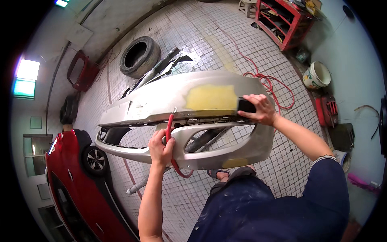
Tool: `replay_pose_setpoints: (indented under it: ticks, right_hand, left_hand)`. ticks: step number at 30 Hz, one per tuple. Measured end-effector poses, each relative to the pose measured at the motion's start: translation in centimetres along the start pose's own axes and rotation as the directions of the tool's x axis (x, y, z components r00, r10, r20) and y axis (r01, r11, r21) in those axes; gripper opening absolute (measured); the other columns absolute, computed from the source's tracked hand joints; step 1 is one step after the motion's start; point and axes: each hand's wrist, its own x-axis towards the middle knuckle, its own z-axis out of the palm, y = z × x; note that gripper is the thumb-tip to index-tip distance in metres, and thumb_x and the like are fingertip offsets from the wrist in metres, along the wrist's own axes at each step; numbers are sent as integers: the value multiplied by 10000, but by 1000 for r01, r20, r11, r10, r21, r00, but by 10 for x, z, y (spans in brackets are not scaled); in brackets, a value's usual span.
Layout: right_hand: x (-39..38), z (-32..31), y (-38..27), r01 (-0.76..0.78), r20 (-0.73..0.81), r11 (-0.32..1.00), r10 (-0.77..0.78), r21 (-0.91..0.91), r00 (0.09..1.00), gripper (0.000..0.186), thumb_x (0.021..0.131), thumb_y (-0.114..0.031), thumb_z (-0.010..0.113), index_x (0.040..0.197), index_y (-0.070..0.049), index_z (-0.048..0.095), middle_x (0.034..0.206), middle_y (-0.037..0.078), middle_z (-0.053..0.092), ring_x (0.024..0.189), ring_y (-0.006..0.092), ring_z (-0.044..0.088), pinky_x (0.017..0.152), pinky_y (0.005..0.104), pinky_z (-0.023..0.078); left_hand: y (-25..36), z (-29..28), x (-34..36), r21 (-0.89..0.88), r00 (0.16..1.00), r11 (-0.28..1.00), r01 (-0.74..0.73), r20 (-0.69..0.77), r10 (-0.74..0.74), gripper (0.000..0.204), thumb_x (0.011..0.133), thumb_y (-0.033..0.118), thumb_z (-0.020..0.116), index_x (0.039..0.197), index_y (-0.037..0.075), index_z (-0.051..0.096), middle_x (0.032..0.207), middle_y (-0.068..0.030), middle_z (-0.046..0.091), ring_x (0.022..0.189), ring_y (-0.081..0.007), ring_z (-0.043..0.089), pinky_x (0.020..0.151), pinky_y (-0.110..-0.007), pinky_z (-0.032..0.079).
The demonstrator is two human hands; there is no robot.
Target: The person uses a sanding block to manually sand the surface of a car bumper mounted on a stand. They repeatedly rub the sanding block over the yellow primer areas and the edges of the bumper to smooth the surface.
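A silver car bumper spans the middle of the view, with a yellow filler patch on its upper face. My left hand is closed round a red hose that has a small metal nozzle at its top, lying against the bumper's lower middle part. My right hand grips a black block pressed on the bumper at the patch's right edge. A smaller yellow patch shows on the bumper's bottom.
A tyre and dark pipes lie beyond the bumper. A red car stands at left. A red shelf cart, white bucket and red toolbox line the right wall. A coiled hose lies on the tiled floor.
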Motion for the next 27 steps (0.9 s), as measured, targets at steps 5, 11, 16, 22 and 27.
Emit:
replay_pose_setpoints:
  ticks: [5,11,16,22,27]
  right_hand:
    - [55,14,-36,-46,36,998,47,-33,998,541,968,-269,657,1474,-457,618,1509,92,512,1265,259,536,1021,407,425]
    - [18,9,-6,57,-17,995,-58,-81,998,454,994,-303,649,1409,-488,663,1488,64,543,1280,259,532,1022,422,459]
    - [150,41,-87,-32,-35,992,28,-120,999,503,979,-303,625,1466,-427,646,1516,71,537,1228,225,546,1017,376,422]
    - [83,23,-39,91,26,996,-91,11,996,514,945,-341,721,1441,-453,650,1484,50,529,1278,241,523,1041,406,431]
    - [105,24,-57,43,30,998,-42,-37,999,502,957,-335,699,1443,-448,649,1475,47,535,1255,218,532,1007,389,416]
  left_hand:
    - [-4,-2,-1,-43,998,997,61,31,-60,348,822,141,668,1138,45,780,863,-169,670,822,-338,662,771,-409,517]
    - [-3,-1,4,-17,1000,1000,-22,13,23,351,826,161,671,1149,80,781,865,-152,665,842,-350,654,797,-438,526]
    - [-5,0,3,0,999,999,-38,1,38,338,844,170,657,1151,93,777,866,-152,665,857,-349,658,809,-447,530]
    - [-20,-4,-3,-48,1000,999,7,13,-7,328,840,191,664,1135,97,772,869,-153,658,849,-362,665,795,-466,535]
    - [-15,2,-1,46,999,999,-13,-38,15,264,856,222,668,1069,99,764,884,-157,674,894,-372,680,803,-488,546]
